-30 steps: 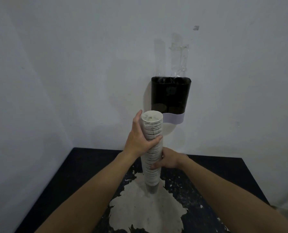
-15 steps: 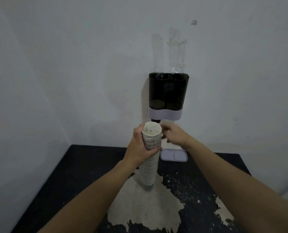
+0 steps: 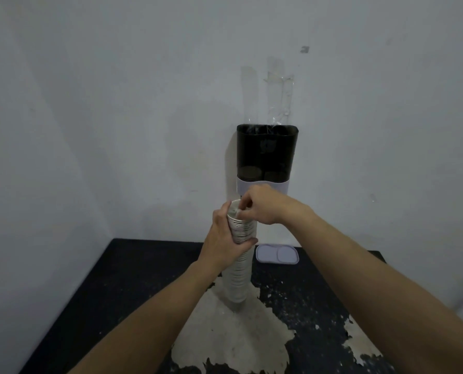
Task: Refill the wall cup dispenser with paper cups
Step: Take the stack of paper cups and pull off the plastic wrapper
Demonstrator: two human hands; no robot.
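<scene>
Hands (image 3: 222, 233) around cup stack (image 3: 241, 263)

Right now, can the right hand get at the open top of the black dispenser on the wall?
Probably yes. The right hand pinches the cup stack rim just below the dispenser, nothing lies between them, and the lid is off, lying on the table.

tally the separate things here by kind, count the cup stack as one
stack of paper cups: 1
wall cup dispenser: 1
white lid on the table: 1
table: 1
hands: 2, left hand and right hand
total: 6
</scene>
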